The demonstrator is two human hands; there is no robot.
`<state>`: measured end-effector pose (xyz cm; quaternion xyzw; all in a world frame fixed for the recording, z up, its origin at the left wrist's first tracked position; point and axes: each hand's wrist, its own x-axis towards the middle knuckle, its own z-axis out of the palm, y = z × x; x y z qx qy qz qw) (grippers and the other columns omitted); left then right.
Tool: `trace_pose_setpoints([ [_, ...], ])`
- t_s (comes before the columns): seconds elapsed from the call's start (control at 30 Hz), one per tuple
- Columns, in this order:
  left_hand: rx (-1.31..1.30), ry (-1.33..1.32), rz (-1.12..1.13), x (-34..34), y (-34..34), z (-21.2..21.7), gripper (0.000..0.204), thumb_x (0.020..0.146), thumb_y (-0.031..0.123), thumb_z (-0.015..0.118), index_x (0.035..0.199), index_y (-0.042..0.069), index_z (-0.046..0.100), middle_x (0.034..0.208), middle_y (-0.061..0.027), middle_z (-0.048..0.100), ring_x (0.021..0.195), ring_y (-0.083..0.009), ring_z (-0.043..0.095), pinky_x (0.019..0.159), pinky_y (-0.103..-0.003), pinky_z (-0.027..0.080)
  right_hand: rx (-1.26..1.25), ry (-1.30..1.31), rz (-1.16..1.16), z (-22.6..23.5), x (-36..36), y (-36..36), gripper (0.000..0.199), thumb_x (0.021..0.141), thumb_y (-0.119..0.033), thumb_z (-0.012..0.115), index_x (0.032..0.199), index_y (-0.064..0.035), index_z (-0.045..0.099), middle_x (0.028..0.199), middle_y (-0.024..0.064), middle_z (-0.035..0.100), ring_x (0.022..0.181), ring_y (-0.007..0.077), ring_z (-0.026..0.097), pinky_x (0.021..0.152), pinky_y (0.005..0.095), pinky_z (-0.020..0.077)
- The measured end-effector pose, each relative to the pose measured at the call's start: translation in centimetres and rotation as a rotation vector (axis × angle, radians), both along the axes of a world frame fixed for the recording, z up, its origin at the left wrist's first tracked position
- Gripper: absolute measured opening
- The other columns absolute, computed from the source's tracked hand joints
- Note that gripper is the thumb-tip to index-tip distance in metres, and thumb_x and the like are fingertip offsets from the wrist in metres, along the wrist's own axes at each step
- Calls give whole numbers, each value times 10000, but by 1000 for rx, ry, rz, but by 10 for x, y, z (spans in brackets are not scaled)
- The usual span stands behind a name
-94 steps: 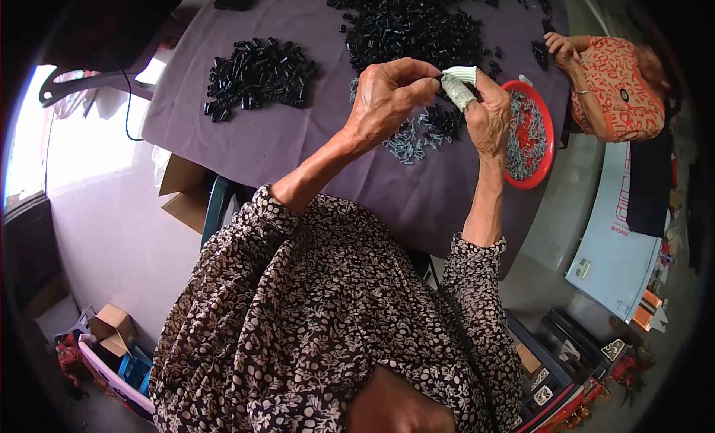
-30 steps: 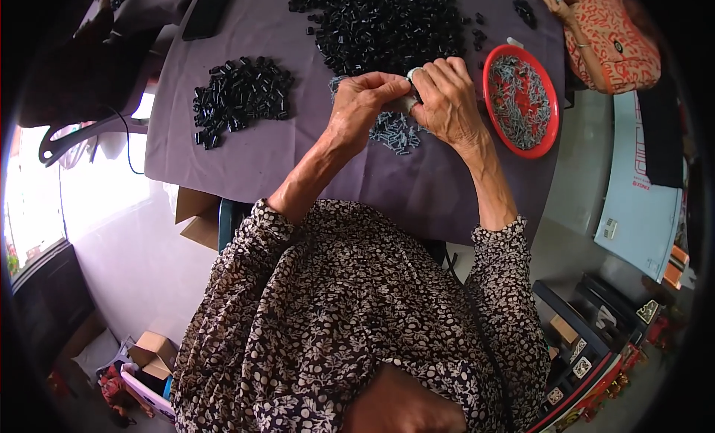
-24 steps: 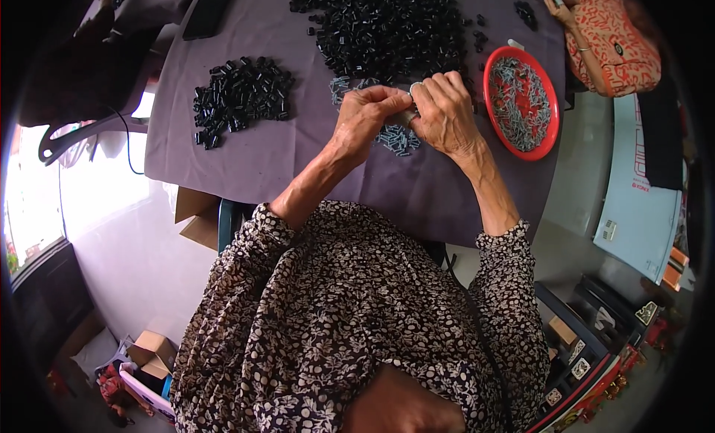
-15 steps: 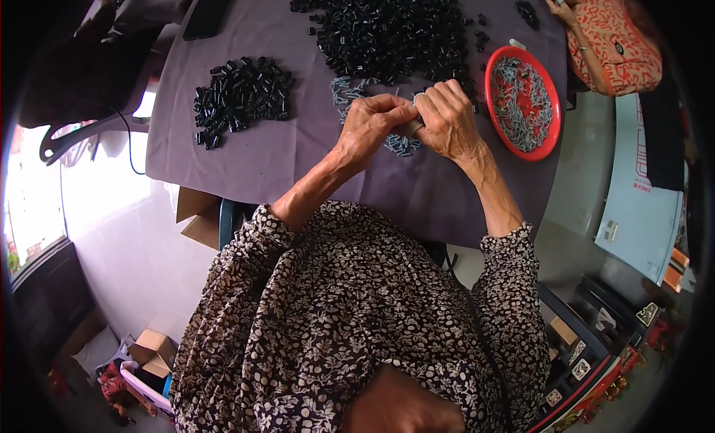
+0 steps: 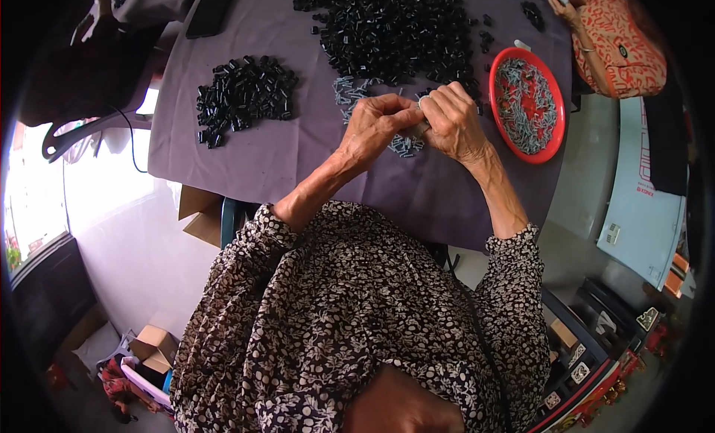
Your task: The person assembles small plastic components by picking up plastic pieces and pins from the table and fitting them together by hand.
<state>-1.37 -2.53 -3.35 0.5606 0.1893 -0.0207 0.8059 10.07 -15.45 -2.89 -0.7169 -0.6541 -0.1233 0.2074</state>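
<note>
My left hand [image 5: 375, 127] and my right hand [image 5: 456, 126] meet over the table, fingertips pressed together. Both are closed; whatever they pinch is small and mostly hidden by the fingers. A ring-like band shows on a right finger. Beneath and beside them lie loose grey screw-like pins [image 5: 350, 92]. Just beyond spreads a large heap of small shiny black pieces [image 5: 395, 34], and a smaller pile of black pieces [image 5: 246, 96] sits to the left. On the right stands a round red tray [image 5: 494, 98] holding many grey pins [image 5: 535, 135].
A purple-grey cloth [image 5: 290, 161] covers the table. At the far right sits another person in an orange patterned top [image 5: 614, 45], hands raised together. A dark flat object [image 5: 212, 12] lies at the far left edge. An open cardboard box [image 5: 201, 213] stands below the table's left side.
The scene has shifted slightly right and down in the picture. My hands stay together in nearly the same place, with the right fingers turned a little.
</note>
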Motion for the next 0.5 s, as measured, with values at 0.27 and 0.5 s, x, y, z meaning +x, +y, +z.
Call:
trace_pose_setpoints([
  [0.27, 1005, -104, 440, -29, 104, -10, 145, 735, 104, 668, 861, 31, 664, 775, -108, 644, 690, -146, 628, 628, -252, 487, 113, 698, -284, 7, 1, -2, 291, 829, -295, 613, 944, -28, 629, 725, 63, 616, 646, 97, 578, 601, 234, 466],
  [0.5, 1429, -37, 475, -57, 138, -25, 141, 722, 107, 663, 841, 31, 652, 733, -113, 609, 688, -250, 608, 648, -326, 474, 321, 1239, -252, 13, -6, 13, 260, 853, -252, 579, 918, -4, 626, 692, 28, 596, 629, 81, 547, 611, 230, 461],
])
